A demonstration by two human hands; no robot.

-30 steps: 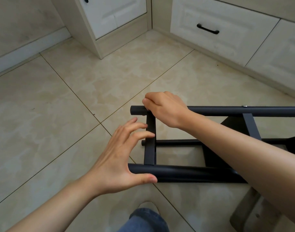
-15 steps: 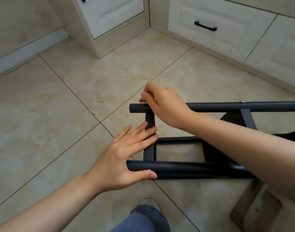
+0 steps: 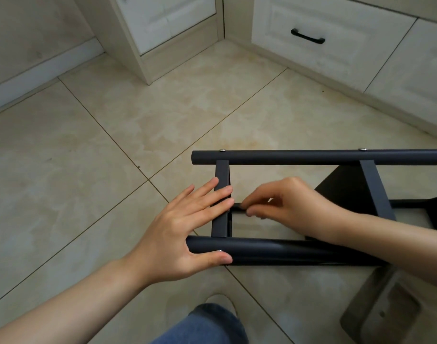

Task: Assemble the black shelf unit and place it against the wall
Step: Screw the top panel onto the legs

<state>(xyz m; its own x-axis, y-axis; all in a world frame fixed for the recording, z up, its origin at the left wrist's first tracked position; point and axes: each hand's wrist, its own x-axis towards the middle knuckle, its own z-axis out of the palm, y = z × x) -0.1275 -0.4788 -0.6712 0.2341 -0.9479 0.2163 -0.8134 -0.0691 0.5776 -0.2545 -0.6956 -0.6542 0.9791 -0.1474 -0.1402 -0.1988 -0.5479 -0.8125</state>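
Right hand (image 3: 286, 202) has dropped from far tube (image 3: 299, 157) to pinch thin rod (image 3: 410, 203); left hand (image 3: 185, 227) presses crossbar (image 3: 222, 170), fingers straight.

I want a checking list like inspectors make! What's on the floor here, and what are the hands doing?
Surface: beige tile floor with thin grout lines.
Job's things: black frame lying on its side; screws show on its tubes.
Clutter: grey object at the lower right, cannot tell what it is.
Hands: left hand flat on the crossbar, thumb on the near tube; right hand pinches the thin rod near the crossbar.
Cables: nothing seen.
Surroundings: white cabinets with a black handle; a shoe at the bottom edge.
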